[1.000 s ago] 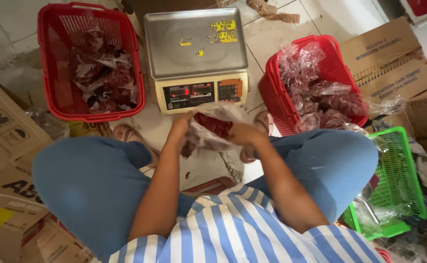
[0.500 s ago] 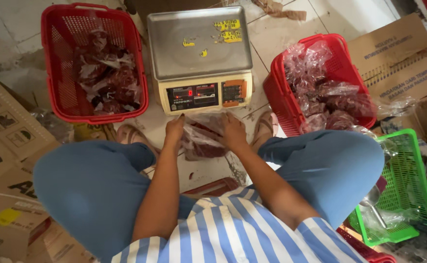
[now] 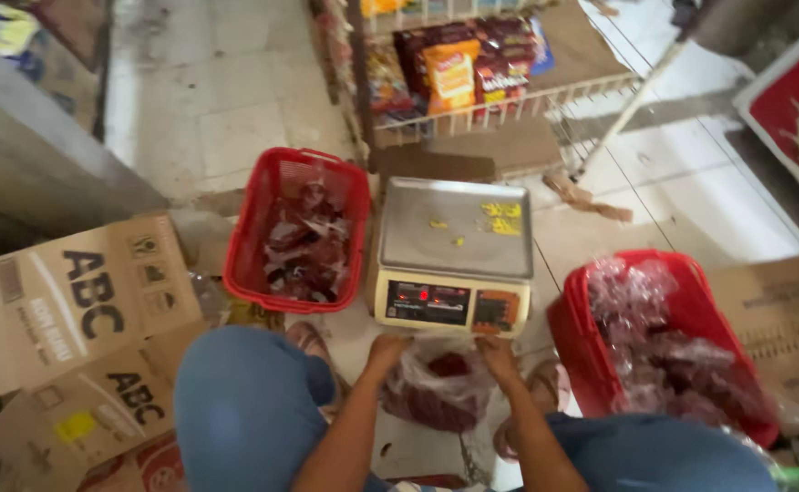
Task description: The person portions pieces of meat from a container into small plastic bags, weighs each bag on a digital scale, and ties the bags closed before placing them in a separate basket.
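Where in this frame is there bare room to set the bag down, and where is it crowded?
The scale platform is bare apart from small yellow bits. Open tiled floor lies beyond the left basket. Both hands grip the clear bag between the knees, a tight spot. Both red baskets hold bags; the right basket looks heaped.

We see a pale tiled floor carrying everything. On it stand a digital scale with a steel pan, a red basket of small packets to its left and another red basket to its right. Flattened cardboard boxes lie at the left, a wire snack rack stands behind the scale.
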